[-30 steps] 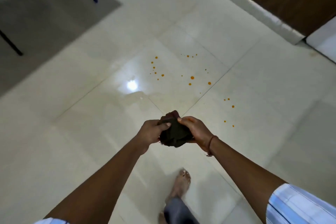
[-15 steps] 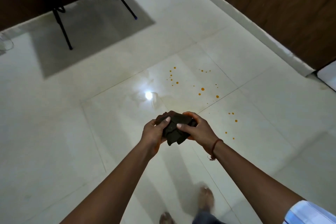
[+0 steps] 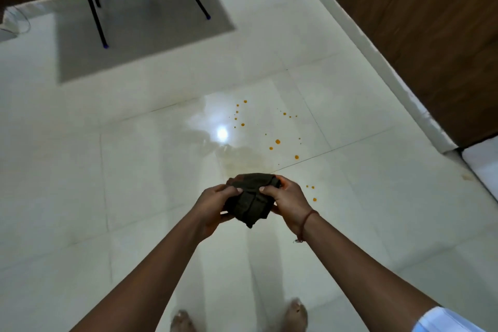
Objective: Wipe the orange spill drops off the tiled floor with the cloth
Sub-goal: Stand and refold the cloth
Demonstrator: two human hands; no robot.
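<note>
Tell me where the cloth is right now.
In the head view the dark cloth sits low of centre, bunched between the left hand and right hand, held above the floor, nearer the person than the orange drops.

Glossy smooth tiled floor [image 3: 350, 197], matt dark woven cloth [image 3: 252, 201], wood-grain wall [image 3: 431, 35].

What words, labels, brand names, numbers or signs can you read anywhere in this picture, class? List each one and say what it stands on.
None: no readable text shows anywhere in this view.
The dark cloth, held in the left hand and the right hand, bears no label or print that can be made out.
The tiled floor with its orange drops, the wooden wall and the black chair legs carry no markings.
</note>
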